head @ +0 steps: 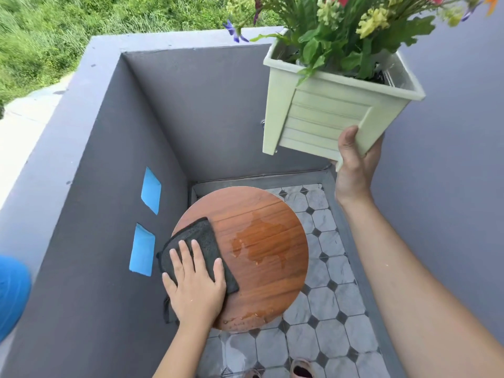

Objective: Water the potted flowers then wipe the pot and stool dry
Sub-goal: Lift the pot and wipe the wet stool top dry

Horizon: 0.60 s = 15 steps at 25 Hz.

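A round wooden stool (261,285) stands on the tiled floor, with a puddle of water (261,241) across its middle and drops near its front rim. My left hand (195,287) lies flat, fingers spread, on a dark grey cloth (196,238) at the stool's left edge. My right hand (354,165) grips the bottom corner of a pale green square pot (327,113), held tilted in the air above and to the right of the stool. Green leaves with yellow, red and purple flowers (368,20) fill the pot.
Grey walls close in the narrow balcony on the left, back and right. Two blue rectangles (151,190) mark the left wall. A blue object (11,293) sits at the left frame edge. Wet tiles (234,347) and shoe tips (301,368) lie below the stool.
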Available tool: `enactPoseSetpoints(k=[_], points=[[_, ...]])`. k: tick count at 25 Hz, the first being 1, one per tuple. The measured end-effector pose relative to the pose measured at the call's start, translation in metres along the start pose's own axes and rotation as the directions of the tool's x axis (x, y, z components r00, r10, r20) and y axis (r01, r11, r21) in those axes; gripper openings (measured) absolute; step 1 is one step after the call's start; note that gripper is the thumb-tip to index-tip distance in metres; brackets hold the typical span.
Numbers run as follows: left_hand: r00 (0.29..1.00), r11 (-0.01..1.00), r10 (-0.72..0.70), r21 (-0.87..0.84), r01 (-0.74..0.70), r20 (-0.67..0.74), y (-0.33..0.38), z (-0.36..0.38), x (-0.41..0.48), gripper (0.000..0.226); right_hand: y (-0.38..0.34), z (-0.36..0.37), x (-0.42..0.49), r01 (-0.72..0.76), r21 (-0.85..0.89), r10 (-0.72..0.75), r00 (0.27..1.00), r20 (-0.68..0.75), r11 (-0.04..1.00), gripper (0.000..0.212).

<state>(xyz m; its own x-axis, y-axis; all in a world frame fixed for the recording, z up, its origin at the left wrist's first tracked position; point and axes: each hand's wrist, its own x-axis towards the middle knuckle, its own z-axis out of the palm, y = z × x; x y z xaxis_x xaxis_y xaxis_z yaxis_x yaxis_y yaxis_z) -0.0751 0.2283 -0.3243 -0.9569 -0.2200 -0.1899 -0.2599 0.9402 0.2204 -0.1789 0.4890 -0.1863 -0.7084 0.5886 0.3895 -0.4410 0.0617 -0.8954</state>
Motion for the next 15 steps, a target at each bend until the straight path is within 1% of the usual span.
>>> enactPoseSetpoints(k=[3,5,6,9,13,15], points=[[1.0,1.0,0.017,-0.005,-0.017,-0.019,0.004,0.011,-0.033,0.077,-0.003,-0.002,-0.002,-0.007,-0.017,0.008,1.0,0.015,1.0,0.04],[0.998,0.999,0.051,0.008,-0.051,-0.045,0.009,0.022,-0.055,0.073,-0.004,-0.003,-0.004,-0.019,-0.002,0.019,0.999,0.029,1.0,0.042],[0.996,0.997,0.078,-0.002,-0.078,-0.05,0.014,0.028,-0.064,0.069,-0.004,-0.003,-0.004,-0.025,0.012,0.024,0.999,0.036,1.0,0.046],[0.978,0.981,0.195,0.009,-0.195,-0.078,0.036,0.042,-0.086,0.064,-0.008,-0.007,-0.001,-0.029,0.03,0.028,0.999,0.046,0.999,0.061],[0.93,0.931,0.362,-0.024,-0.364,-0.069,0.073,0.048,-0.091,0.06,-0.01,-0.011,0.006,-0.034,0.031,0.033,0.999,0.037,0.999,0.064],[0.901,0.902,0.429,-0.021,-0.431,-0.06,0.086,0.051,-0.084,0.059,-0.008,-0.013,0.01,-0.027,0.025,0.026,0.999,0.024,0.999,0.071]])
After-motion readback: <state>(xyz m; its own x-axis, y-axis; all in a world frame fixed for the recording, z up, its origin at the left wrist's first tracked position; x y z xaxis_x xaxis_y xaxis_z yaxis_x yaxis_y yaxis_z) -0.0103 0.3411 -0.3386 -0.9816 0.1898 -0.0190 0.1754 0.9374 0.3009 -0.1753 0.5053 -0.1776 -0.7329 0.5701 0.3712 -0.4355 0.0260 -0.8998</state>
